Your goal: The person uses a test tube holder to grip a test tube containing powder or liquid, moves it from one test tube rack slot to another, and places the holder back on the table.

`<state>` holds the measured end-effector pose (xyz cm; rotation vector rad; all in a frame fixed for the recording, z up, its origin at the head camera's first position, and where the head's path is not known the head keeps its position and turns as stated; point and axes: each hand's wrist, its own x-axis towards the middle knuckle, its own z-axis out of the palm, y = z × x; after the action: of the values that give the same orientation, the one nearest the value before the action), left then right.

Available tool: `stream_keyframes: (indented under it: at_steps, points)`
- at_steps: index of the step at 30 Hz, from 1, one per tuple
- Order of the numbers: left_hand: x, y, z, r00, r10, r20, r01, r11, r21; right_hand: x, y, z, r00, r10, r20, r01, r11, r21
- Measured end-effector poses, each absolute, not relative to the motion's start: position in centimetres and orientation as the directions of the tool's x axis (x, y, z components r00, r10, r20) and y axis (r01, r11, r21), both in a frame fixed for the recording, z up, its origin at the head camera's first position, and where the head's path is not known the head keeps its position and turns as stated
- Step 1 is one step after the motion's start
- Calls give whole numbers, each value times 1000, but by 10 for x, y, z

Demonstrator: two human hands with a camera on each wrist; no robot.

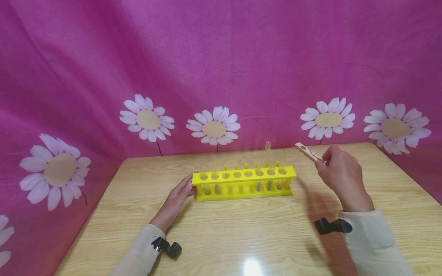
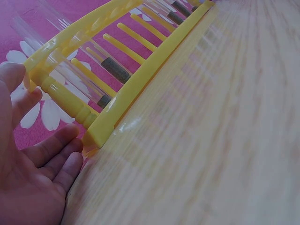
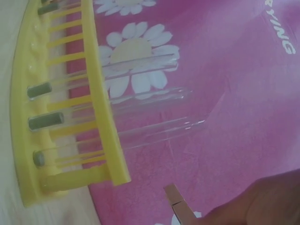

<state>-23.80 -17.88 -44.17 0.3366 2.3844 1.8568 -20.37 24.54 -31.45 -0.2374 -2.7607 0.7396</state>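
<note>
A yellow test tube rack [image 1: 243,175] stands upright on the table. My left hand [image 1: 174,203] is at its left end; in the left wrist view, thumb and a finger pinch the end of the top bar while the other fingers lie by the base. Two glass test tubes [image 2: 115,70] are in the left holes and three test tubes [image 3: 47,121] in the right holes, with dark grey matter at their bottoms. To the right, raised above the table, my right hand [image 1: 343,176] pinches a wooden test tube clamp [image 1: 308,152], apart from the tubes.
The light wood table [image 1: 228,237] spreads out in front of the rack. Behind it hangs a magenta cloth [image 1: 241,69] with large white daisies. Short yellow pegs [image 2: 136,37] rise along the back of the rack. Black wrist cameras [image 1: 333,226] are on both sleeves.
</note>
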Motion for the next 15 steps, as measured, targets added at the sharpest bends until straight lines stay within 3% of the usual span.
stream_keyframes:
  at_steps: [8,15]
  points:
    - [-238,-179,-442,-971,231,53,104,217,971,-210,251,-323,-959,195,206,70,868,-492]
    - [-238,-179,-443,-972,229,52,103,218,970,-212,255,-329,-977,177,123,99,876,-471]
